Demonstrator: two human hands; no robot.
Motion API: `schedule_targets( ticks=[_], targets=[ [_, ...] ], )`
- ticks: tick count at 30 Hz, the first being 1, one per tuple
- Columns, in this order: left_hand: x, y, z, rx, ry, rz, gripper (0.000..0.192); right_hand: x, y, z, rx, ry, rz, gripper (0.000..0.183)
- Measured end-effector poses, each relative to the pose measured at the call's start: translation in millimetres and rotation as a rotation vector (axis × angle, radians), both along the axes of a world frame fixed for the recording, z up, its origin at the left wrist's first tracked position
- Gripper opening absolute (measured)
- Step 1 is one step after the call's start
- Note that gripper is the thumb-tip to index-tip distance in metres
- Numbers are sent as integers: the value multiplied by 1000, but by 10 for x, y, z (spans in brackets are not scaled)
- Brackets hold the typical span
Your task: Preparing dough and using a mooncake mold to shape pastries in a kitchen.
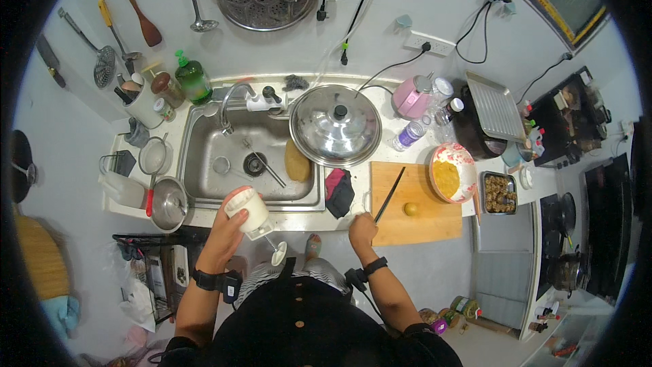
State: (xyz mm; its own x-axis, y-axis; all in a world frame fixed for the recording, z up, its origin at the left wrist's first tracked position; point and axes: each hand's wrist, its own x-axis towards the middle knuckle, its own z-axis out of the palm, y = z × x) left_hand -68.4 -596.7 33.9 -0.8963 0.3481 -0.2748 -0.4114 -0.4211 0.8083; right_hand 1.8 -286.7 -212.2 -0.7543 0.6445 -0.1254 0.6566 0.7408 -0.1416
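Note:
My left hand [227, 229] is wrapped around a white plastic plunger-type press [249, 212], tilted in front of the sink; its rod and round end stick out toward my body. My right hand [363, 230] is closed at the front left edge of the wooden cutting board [433, 229], by the lower end of dark chopsticks [390, 194]; whether it grips them is unclear. A small round yellow dough ball [412, 209] lies on the board. At the board's back right sits a red-and-white bowl [464, 173] with yellow dough [445, 178]. To its right is a metal tray of brown filling balls [499, 192].
The steel sink [204, 163] holds a yellow-brown sponge-like item [297, 161] and a metal utensil. A large lid [336, 127] covers the counter beside it. A dark and red cloth [340, 193] lies between sink and board. A steel bowl [168, 204] stands left of the sink.

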Motion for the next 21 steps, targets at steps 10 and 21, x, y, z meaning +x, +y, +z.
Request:
schedule_targets(
  ticks=[10,21],
  targets=[
    [-590,621,-224,416,-128,-8,63,-436,-129,1577,-1294,414,480,28],
    [-888,346,-203,559,-47,-212,77,-805,-560,2636,-1544,653,342,20]
  ],
)
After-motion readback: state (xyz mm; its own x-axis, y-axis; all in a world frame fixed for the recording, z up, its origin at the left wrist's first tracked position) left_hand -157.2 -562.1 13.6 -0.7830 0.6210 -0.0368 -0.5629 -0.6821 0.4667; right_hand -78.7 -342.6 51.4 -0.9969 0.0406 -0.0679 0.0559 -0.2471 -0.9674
